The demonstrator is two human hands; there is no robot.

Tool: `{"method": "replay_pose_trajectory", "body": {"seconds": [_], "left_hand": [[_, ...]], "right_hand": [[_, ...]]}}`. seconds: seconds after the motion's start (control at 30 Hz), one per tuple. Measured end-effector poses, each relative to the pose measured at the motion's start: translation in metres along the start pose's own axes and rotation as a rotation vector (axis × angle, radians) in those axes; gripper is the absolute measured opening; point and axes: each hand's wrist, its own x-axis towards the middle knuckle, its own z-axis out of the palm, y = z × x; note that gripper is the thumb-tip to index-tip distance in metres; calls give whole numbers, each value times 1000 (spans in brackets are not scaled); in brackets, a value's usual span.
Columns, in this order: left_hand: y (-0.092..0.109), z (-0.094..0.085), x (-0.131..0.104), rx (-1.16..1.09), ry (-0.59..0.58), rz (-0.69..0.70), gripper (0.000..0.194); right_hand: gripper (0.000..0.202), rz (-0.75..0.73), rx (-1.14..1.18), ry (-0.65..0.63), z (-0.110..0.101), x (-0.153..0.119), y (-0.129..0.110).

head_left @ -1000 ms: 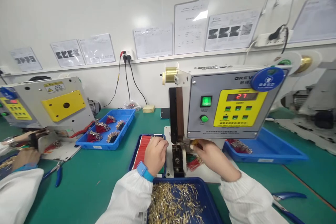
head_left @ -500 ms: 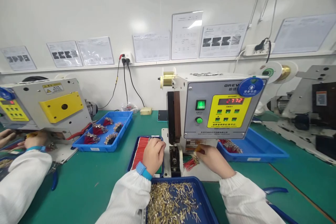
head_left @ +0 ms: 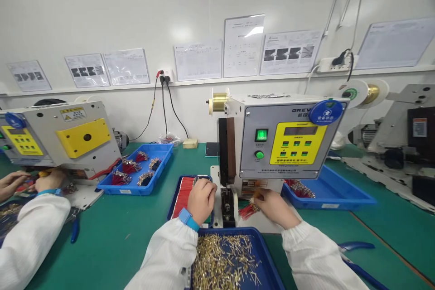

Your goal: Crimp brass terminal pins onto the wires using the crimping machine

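My left hand (head_left: 203,202), a blue strap at its wrist, is closed in a pinch over the right side of a small tray (head_left: 170,208) of red wires (head_left: 185,192), just left of the machine's black crimping head (head_left: 227,204). What its fingertips hold is too small to make out. On the other side of the head, my right hand (head_left: 275,206) has its fingers pressed together, with an orange-yellow cover on a fingertip. They reach beside a bundle of red wires with metal ends (head_left: 248,210) under the crimping machine (head_left: 278,140); any held piece is hidden.
In front stands a blue tray (head_left: 265,240) with many loose gold terminals (head_left: 222,258). Blue bins of wire bundles stand left (head_left: 136,190) and right (head_left: 360,199). Blue-handled pliers (head_left: 356,246) lie at right. A co-worker's hands (head_left: 49,180) work at the left machine (head_left: 64,136).
The red digits on my machine's display are no longer lit. The view has shifted slightly; my hands stay in nearly the same places.
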Motion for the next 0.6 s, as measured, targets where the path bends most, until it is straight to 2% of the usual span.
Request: {"method": "replay_pose_trajectory", "body": {"seconds": [0.2,0.27,0.37,0.47,0.53,0.6], "left_hand": [[-6,-2,-2,2,31,-15,19],[-7,-3,-6,-43,42,-61,18],[-8,-7,-14,-125,61,-163,15],[-8,-14,-24,-137,95,-249,16],[-8,-19,-30,-137,124,-302,20],[-8,-23,-36,-136,146,-345,26]], "right_hand": [[20,9,45,-17,-19,-19,-15],[22,-41,37,-80,-22,-29,-26],[20,-257,-56,-223,-19,-43,-47],[25,-504,-184,-297,-8,-53,-66],[27,-610,-232,-327,2,-56,-74],[27,-654,-249,-345,12,-59,-78]]}}
